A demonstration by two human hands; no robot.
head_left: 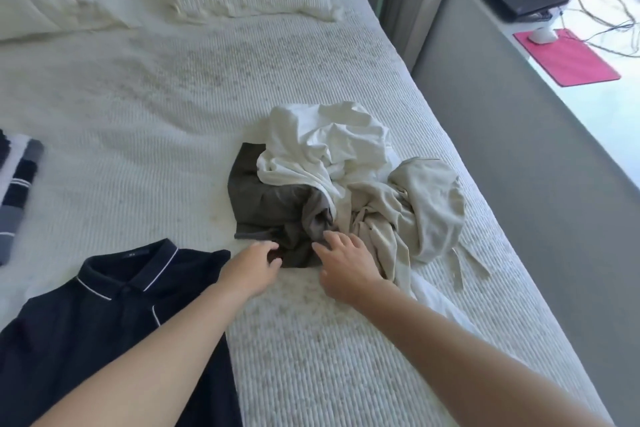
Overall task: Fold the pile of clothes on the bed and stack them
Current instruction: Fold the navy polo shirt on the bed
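At 3 o'clock on bed [173, 87], left hand [258, 262] pinches dark grey garment [266, 204]; right hand [343, 258], fingers loosely spread, touches it. Step: picking from pile [346, 180]. Next: pull free of the white and beige pieces.

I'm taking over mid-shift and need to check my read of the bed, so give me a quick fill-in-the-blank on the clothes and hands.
1. Both hands reach the ____ garment at the pile's near edge.
2. The white garment lies on ____ of the pile.
3. The navy polo shirt lies under the ____ forearm.
4. The left hand and right hand are on the pile's ____ side.

Missing words: dark grey; top; left; near
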